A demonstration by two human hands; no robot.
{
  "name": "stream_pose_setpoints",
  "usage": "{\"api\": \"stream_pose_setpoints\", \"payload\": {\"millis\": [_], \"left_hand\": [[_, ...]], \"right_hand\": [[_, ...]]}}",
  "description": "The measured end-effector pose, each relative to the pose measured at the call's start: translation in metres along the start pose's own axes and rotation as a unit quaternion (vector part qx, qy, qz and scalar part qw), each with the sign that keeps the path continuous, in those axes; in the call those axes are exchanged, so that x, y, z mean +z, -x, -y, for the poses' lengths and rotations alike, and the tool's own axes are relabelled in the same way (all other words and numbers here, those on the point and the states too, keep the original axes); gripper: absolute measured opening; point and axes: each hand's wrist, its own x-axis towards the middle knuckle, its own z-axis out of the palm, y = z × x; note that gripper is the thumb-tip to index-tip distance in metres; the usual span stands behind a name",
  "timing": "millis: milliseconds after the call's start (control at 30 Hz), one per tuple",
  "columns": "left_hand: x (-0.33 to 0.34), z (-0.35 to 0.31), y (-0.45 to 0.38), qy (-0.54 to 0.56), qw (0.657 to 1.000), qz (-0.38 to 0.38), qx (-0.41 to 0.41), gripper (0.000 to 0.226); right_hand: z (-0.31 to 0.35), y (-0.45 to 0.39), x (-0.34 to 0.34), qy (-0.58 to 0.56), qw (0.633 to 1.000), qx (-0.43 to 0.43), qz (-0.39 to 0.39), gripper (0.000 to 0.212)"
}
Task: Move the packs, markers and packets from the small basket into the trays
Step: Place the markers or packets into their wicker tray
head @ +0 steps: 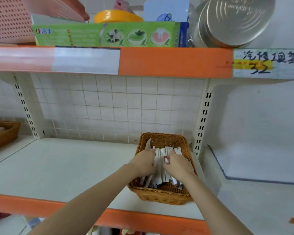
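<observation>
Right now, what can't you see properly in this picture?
- Head view: left hand and right hand cover most of the white packs in the small basket.
- Pack print: too small.
- Brown tray: cut off by the left edge.
- Green box lettering: blurred.

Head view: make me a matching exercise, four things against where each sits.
Things:
1. small basket
2. green box
3. metal tins
4. handwritten label

Places:
A. upper shelf, right end
B. on the upper shelf's front edge, far right
C. lower shelf, both hands inside
D. upper shelf, middle, lying lengthwise

Pairs: 1-C, 2-D, 3-A, 4-B

The left hand and right hand both grip white packs in the basket.
</observation>
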Motion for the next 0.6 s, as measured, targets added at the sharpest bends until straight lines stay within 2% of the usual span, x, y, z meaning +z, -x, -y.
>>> {"api": "stream_pose_setpoints", "payload": {"millis": [67,167,300,467,600], "left_hand": [[0.001,-0.004,0.005,-0.043,0.999,0.019,0.005,0.041],[0.005,-0.01,0.011,-0.096,0.995,0.008,0.024,0.031],[0.007,-0.005,0.009,-0.041,0.997,-0.058,0.022,0.022],[-0.001,-0.007,0.01,0.022,0.985,-0.172,-0.008,0.036],[-0.006,-0.002,0.019,0.001,0.983,-0.18,-0.027,0.036]], "right_hand": [[0.0,-0.001,0.002,0.008,1.0,-0.002,0.01,0.03],[-0.001,-0.002,0.004,0.001,1.0,-0.004,0.005,0.028],[0.0,-0.003,0.003,-0.009,1.0,-0.006,-0.001,0.029],[0.002,-0.004,-0.002,-0.035,0.999,-0.018,0.018,0.021],[0.016,-0.002,-0.009,-0.036,0.999,-0.038,0.007,0.013]]}}
